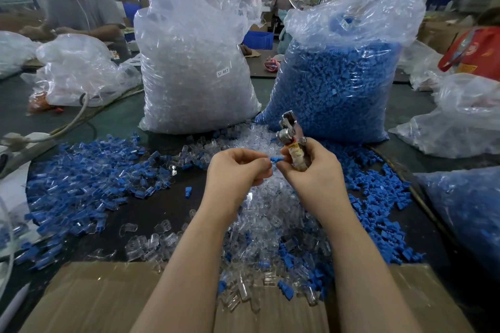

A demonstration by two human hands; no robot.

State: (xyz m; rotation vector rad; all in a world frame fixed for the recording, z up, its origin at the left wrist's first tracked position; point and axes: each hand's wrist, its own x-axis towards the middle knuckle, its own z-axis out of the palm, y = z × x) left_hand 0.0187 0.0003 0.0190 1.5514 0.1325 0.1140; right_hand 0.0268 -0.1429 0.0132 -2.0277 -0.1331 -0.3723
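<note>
The left hand (238, 167) pinches a small blue plastic piece (276, 159) with its fingertips. The right hand (313, 170) grips a metal tool (290, 130) with a taped handle, just beside the piece. Both hands are up over the pile of clear pieces (270, 213) in the middle of the bench (162, 205).

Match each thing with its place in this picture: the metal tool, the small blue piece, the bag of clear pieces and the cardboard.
Things:
1 metal tool
2 small blue piece
3 bag of clear pieces
4 cardboard

Places:
A standing left of the bag of blue pieces
B at the near edge, under the forearms
C gripped in the right hand
D pinched by the left hand

Pairs: 1-C, 2-D, 3-A, 4-B
</note>
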